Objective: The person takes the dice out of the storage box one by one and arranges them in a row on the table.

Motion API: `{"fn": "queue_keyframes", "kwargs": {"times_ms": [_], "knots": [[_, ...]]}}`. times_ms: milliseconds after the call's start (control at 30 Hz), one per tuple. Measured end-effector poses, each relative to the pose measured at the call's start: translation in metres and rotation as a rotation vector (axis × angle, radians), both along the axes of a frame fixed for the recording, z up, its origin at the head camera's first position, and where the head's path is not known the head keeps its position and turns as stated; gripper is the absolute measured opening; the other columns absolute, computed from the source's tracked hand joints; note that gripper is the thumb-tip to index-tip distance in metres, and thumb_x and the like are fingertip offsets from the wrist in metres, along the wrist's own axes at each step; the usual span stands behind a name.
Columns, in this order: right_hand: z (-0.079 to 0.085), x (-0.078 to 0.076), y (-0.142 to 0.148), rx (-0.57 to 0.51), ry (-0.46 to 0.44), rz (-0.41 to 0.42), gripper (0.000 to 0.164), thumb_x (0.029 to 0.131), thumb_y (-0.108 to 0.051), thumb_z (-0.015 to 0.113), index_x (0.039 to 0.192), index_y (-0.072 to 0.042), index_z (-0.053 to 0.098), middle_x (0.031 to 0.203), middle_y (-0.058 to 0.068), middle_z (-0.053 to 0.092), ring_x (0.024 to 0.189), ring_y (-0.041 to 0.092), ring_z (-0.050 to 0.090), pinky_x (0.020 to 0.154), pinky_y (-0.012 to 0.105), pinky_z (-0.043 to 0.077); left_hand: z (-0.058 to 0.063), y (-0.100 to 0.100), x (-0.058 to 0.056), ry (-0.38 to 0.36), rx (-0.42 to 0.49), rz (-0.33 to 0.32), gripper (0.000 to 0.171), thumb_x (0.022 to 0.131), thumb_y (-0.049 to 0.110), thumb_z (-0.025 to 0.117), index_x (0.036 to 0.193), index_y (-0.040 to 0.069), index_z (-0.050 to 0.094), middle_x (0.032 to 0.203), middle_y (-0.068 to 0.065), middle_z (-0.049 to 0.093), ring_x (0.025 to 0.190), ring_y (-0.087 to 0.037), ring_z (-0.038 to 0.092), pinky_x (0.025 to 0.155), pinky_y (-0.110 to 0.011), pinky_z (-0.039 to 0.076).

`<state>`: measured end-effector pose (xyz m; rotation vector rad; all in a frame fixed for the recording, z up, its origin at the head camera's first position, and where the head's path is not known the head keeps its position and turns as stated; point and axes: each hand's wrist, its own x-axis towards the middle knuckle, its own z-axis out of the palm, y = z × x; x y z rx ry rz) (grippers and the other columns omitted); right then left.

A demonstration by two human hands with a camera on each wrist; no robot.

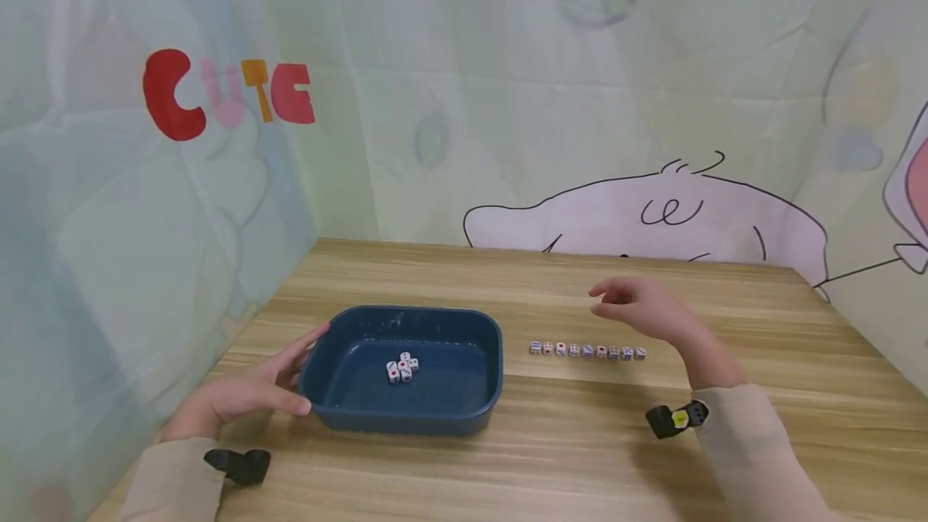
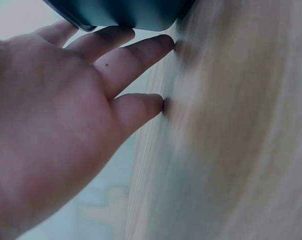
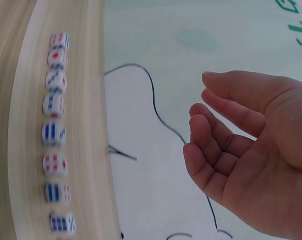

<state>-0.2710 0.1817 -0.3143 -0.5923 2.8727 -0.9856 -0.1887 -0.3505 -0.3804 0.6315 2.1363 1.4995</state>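
Note:
A dark blue rectangular basin point(image 1: 406, 425) stands on the wooden table with several white dice point(image 1: 403, 367) clustered on its floor. My left hand point(image 1: 250, 389) lies along the basin's left side, thumb at the front left corner. In the left wrist view its fingers reach fairly straight toward the basin wall point(image 2: 125, 12), the lower ones down at the tabletop. To the right of the basin runs a straight row of several dice point(image 1: 587, 351). Over and behind that row, my right hand point(image 1: 641, 308) hovers with bent, loose fingers. Nothing sits between its thumb and fingertips point(image 3: 197, 150) in the right wrist view.
The wooden table point(image 1: 551, 466) ends at a printed cloth backdrop point(image 1: 406, 167) at the back. Another cloth wall with CUTE lettering point(image 1: 174, 95) borders the left side. Each wrist carries a small black device, such as the right camera point(image 1: 661, 421).

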Motion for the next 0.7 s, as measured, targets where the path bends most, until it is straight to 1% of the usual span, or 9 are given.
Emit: {"fn": "queue_keyframes", "kwargs": {"times_ms": [67,133,200,233,300,433,500,567,700], "knots": [[0.001,0.0,-0.011,-0.014,0.003,0.017,0.031,0.091,-0.025,0.065,0.117,-0.007,0.065,0.089,0.004,0.061,0.08,0.019,0.053,0.069,0.033,0.044,0.0,0.0,0.0,-0.004,0.002,-0.003,0.107,0.085,0.01,0.068,0.153,0.014,-0.014,0.153,-0.037,0.002,0.134,-0.041,0.028,0.094,-0.021,0.038],[0.002,-0.001,-0.021,-0.021,0.008,0.035,0.03,0.091,-0.025,0.065,0.116,-0.008,0.066,0.088,0.004,0.062,0.079,0.018,0.054,0.069,0.032,0.044,0.001,0.0,0.0,-0.008,0.004,-0.006,0.107,0.086,0.01,0.068,0.154,0.015,-0.014,0.153,-0.037,0.002,0.132,-0.029,0.033,0.094,-0.022,0.039],[0.004,0.0,-0.032,-0.033,0.006,0.058,0.031,0.091,-0.025,0.066,0.116,-0.008,0.066,0.088,0.004,0.062,0.079,0.018,0.053,0.069,0.032,0.044,0.001,-0.001,0.0,-0.012,0.006,-0.009,0.107,0.086,0.01,0.068,0.154,0.016,-0.014,0.153,-0.037,0.002,0.128,-0.019,0.035,0.094,-0.022,0.039],[0.004,0.0,-0.037,-0.039,0.007,0.072,0.031,0.091,-0.024,0.066,0.117,-0.007,0.065,0.088,0.004,0.062,0.078,0.018,0.053,0.068,0.032,0.044,0.001,-0.001,0.0,-0.013,0.005,-0.01,0.106,0.086,0.01,0.068,0.154,0.016,-0.014,0.153,-0.037,0.002,0.127,-0.017,0.035,0.095,-0.022,0.039],[0.004,0.0,-0.048,-0.044,0.013,0.096,0.03,0.091,-0.024,0.066,0.117,-0.008,0.066,0.088,0.003,0.062,0.078,0.017,0.053,0.069,0.032,0.044,0.002,-0.001,0.0,-0.009,0.0,-0.004,0.107,0.085,0.011,0.068,0.154,0.016,-0.013,0.153,-0.037,0.002,0.129,-0.021,0.034,0.095,-0.023,0.038],[0.004,0.001,-0.069,-0.078,0.027,0.168,0.029,0.09,-0.019,0.067,0.115,-0.005,0.066,0.085,0.003,0.063,0.074,0.015,0.054,0.068,0.031,0.045,0.002,-0.001,0.001,-0.002,-0.021,0.011,0.107,0.085,0.012,0.069,0.154,0.016,-0.012,0.154,-0.036,0.004,0.134,-0.042,0.027,0.095,-0.026,0.038],[0.004,0.002,-0.079,-0.094,0.023,0.207,0.028,0.089,-0.017,0.067,0.114,-0.003,0.066,0.082,0.002,0.064,0.072,0.014,0.055,0.067,0.031,0.046,0.002,-0.001,0.001,-0.004,-0.023,0.012,0.107,0.085,0.013,0.069,0.154,0.017,-0.013,0.153,-0.036,0.004,0.134,-0.05,0.021,0.095,-0.026,0.038],[0.003,0.003,-0.089,-0.101,0.013,0.24,0.027,0.089,-0.016,0.067,0.113,-0.003,0.067,0.081,0.002,0.064,0.07,0.013,0.055,0.066,0.03,0.046,0.002,-0.001,0.001,-0.004,-0.019,0.007,0.107,0.085,0.012,0.069,0.154,0.016,-0.013,0.153,-0.037,0.003,0.135,-0.053,0.018,0.095,-0.026,0.038],[0.001,0.006,-0.109,-0.103,-0.007,0.287,0.027,0.09,-0.015,0.066,0.113,-0.003,0.067,0.079,0.0,0.065,0.07,0.012,0.055,0.065,0.029,0.046,0.001,-0.001,0.001,-0.004,-0.019,0.006,0.108,0.085,0.012,0.069,0.154,0.016,-0.013,0.153,-0.037,0.002,0.135,-0.053,0.017,0.095,-0.025,0.038]]}}
